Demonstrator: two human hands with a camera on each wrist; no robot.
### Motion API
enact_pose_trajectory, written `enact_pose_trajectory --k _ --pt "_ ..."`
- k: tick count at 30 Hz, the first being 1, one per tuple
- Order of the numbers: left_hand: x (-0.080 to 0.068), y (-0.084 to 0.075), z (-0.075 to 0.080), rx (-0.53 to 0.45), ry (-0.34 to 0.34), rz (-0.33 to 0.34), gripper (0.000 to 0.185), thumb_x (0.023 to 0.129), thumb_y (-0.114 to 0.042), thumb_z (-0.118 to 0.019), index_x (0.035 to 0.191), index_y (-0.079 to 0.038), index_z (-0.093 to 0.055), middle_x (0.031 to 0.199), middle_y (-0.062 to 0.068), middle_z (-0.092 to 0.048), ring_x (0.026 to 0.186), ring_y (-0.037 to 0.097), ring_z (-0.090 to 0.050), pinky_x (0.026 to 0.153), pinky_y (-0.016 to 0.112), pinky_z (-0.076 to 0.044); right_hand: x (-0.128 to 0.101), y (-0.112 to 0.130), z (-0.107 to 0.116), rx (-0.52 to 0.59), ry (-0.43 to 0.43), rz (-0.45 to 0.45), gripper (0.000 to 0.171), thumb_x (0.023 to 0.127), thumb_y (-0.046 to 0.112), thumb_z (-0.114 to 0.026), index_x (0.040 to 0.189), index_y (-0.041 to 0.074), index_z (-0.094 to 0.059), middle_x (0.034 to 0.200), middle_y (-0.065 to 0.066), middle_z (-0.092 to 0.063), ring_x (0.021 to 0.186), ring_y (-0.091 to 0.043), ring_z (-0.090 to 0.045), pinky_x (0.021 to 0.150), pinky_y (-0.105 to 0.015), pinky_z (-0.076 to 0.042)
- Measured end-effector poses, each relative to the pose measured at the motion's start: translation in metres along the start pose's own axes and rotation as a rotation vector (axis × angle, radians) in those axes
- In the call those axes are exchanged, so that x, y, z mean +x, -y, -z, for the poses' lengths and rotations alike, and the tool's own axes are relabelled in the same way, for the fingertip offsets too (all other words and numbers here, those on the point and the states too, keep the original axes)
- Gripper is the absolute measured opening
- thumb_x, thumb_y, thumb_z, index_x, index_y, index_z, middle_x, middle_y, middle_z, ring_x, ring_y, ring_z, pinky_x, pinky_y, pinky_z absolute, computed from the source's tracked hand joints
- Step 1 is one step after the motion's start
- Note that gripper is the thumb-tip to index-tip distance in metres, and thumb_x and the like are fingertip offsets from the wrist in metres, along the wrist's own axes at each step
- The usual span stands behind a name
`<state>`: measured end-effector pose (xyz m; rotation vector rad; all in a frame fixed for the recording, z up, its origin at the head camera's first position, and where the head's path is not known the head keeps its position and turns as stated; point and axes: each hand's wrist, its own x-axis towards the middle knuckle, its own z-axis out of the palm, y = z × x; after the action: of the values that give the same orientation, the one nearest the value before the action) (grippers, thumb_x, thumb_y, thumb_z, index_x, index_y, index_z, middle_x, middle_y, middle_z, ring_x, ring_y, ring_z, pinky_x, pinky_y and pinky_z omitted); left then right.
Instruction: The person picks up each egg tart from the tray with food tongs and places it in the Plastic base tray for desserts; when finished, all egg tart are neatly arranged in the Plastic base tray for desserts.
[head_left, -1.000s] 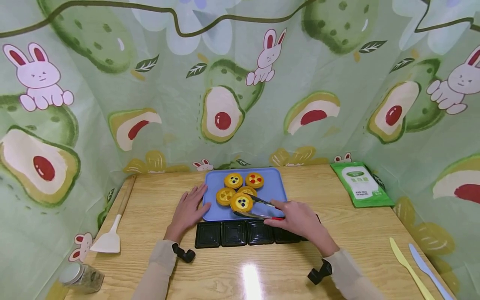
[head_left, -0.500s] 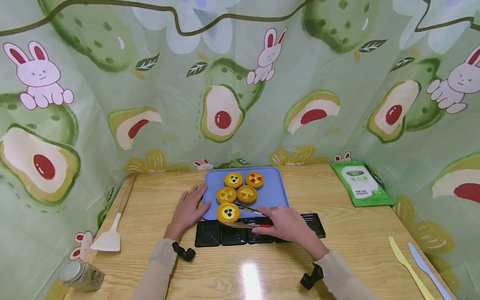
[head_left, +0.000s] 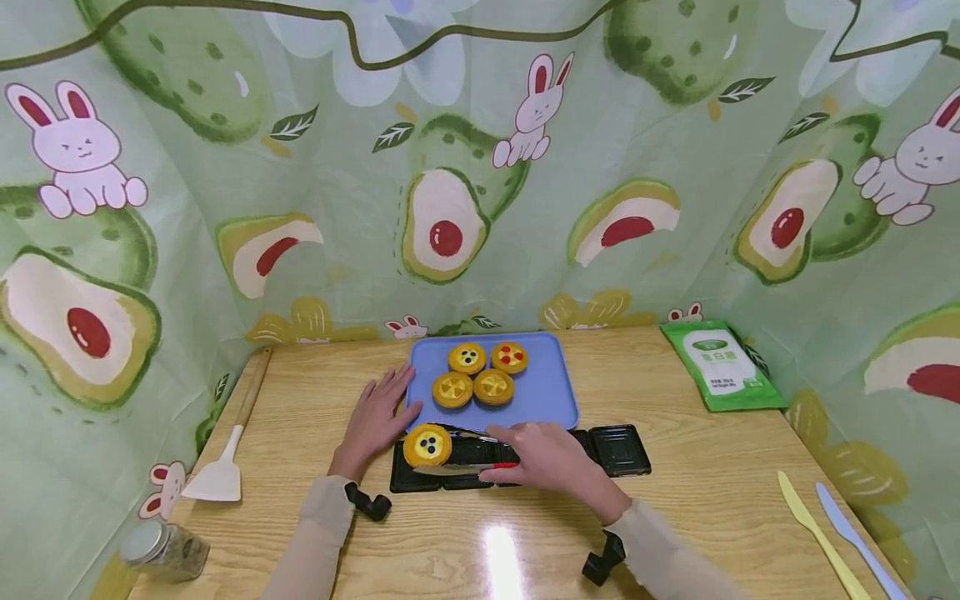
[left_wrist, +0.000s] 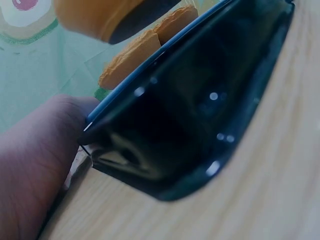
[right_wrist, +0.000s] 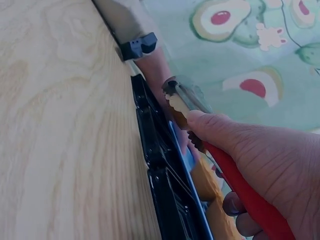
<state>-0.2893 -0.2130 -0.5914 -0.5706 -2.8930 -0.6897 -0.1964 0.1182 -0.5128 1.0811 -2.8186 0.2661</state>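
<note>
Tart [head_left: 427, 447] in tongs [right_wrist: 247, 195] — raised over the left part of the black containers [head_left: 621, 450].
Your right grip [head_left: 546, 457] is curled closed round the tongs' red handles, their ends either side of the tart; your left grip [head_left: 377, 417] lies relaxed, fingers extended, touching the left edge of the blue tray [head_left: 543, 402] — four other tarts [head_left: 453, 390] sit there.

Passage along the blue tray [head_left: 551, 387]'s near edge is impeded by black plastic containers [head_left: 621, 450] and, above them, by the right hand [head_left: 551, 458], tongs [head_left: 506, 466] and gripped egg tart [head_left: 428, 446]. Its left edge is blocked by the left hand [head_left: 375, 418], its middle by four tarts [head_left: 452, 390]. Room is offered across its right part and on the wooden tabletop [head_left: 622, 379] rightward.
</note>
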Motion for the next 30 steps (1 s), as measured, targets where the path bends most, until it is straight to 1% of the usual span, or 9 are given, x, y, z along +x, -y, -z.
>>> enact_pose_trajectory --k 5,8,14,16,19,22,26,30 --pt "0.0 0.001 0.0 0.001 0.01 0.007 0.074 0.106 -0.058 -0.047 0.167 -0.019 -0.03 0.172 -0.002 -0.026 0.159 0.031 -0.022 0.127 0.059 -0.013 0.004 0.006 -0.005 -0.031 -0.001 0.017 0.07 0.09 0.079 -0.057 0.131 0.024 -0.07 0.073 0.004 -0.067 0.055 -0.006 -0.054 0.041 -0.023 -0.035" --pt "0.0 0.001 0.0 0.001 0.009 0.005 0.073 0.106 -0.057 -0.047 0.167 -0.019 -0.03 0.172 -0.002 -0.026 0.159 0.031 -0.022 0.127 0.059 -0.013 0.005 0.009 -0.006 -0.057 -0.001 0.009 0.071 0.089 0.08 -0.057 0.131 0.025 -0.07 0.071 0.004 -0.066 0.051 -0.006 -0.051 0.039 -0.023 -0.032" --pt "-0.001 0.001 0.0 0.006 0.007 0.005 0.073 0.106 -0.056 -0.048 0.167 -0.019 -0.03 0.172 -0.001 -0.026 0.159 0.031 -0.022 0.127 0.059 -0.014 0.007 0.015 -0.008 -0.076 -0.016 0.009 0.068 0.089 0.077 -0.062 0.13 0.024 -0.071 0.071 0.003 -0.067 0.048 -0.006 -0.047 0.037 -0.022 -0.028" --pt "-0.001 0.001 0.0 0.003 0.006 0.005 0.073 0.106 -0.055 -0.048 0.166 -0.019 -0.03 0.172 -0.001 -0.026 0.159 0.032 -0.022 0.127 0.06 -0.014 0.007 0.017 -0.008 -0.074 -0.01 0.015 0.068 0.089 0.076 -0.063 0.131 0.024 -0.071 0.067 0.005 -0.062 0.046 -0.005 -0.044 0.037 -0.023 -0.026" --pt "-0.001 0.001 0.0 -0.001 0.003 0.004 0.073 0.106 -0.056 -0.048 0.166 -0.019 -0.031 0.172 -0.001 -0.026 0.159 0.032 -0.023 0.127 0.06 -0.014 0.008 0.019 -0.009 -0.071 0.016 0.016 0.067 0.089 0.076 -0.062 0.132 0.024 -0.07 0.057 0.009 -0.048 0.042 -0.004 -0.036 0.037 -0.023 -0.022" --pt "0.0 0.001 0.0 -0.003 0.002 0.006 0.073 0.106 -0.056 -0.048 0.166 -0.019 -0.031 0.172 -0.002 -0.026 0.159 0.032 -0.023 0.127 0.059 -0.013 0.008 0.021 -0.01 -0.075 0.036 0.01 0.067 0.09 0.076 -0.06 0.132 0.025 -0.07 0.053 0.012 -0.037 0.04 -0.003 -0.031 0.038 -0.023 -0.02" --pt "0.001 0.0 -0.001 -0.003 0.002 0.009 0.073 0.105 -0.057 -0.048 0.167 -0.02 -0.03 0.172 -0.002 -0.026 0.159 0.031 -0.023 0.127 0.059 -0.013 0.008 0.023 -0.01 -0.087 0.037 0.005 0.068 0.09 0.077 -0.059 0.133 0.026 -0.07 0.053 0.013 -0.036 0.041 -0.003 -0.029 0.039 -0.023 -0.019" --pt "0.001 -0.002 0.0 0.0 -0.012 -0.001 0.074 0.105 -0.055 -0.05 0.166 -0.017 -0.033 0.171 0.001 -0.029 0.158 0.034 -0.025 0.126 0.061 -0.015 0.007 0.023 -0.01 -0.098 0.031 0.003 0.069 0.09 0.078 -0.059 0.134 0.026 -0.07 0.054 0.013 -0.038 0.041 -0.003 -0.031 0.039 -0.024 -0.02"
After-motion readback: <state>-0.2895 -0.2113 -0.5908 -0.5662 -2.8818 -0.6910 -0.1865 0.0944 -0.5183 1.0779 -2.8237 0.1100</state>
